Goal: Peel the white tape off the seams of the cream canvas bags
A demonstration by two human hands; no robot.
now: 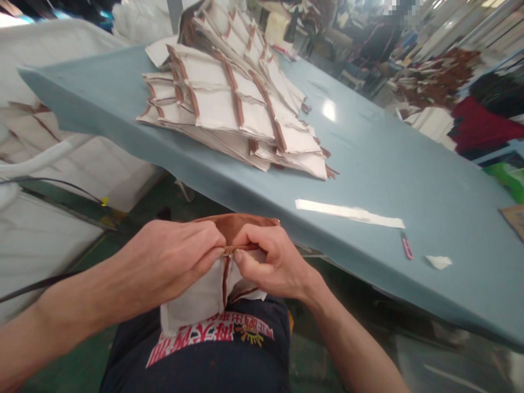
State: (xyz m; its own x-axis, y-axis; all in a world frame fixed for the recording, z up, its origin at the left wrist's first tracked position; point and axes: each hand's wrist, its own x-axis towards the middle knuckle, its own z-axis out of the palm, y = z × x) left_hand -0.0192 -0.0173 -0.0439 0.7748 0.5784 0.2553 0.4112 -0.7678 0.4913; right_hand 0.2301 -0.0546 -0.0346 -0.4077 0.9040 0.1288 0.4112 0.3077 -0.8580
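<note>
Beside the blue table, curled left hand and right hand pinch brown-white fabric.

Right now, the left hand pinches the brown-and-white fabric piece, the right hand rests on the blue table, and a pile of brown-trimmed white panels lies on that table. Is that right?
Not quite: the right hand isn't on the blue table. The head view shows it pinching the fabric piece beside the left hand. The rest stands.

Matt white cloth piece; smooth, glossy blue tabletop.
</note>
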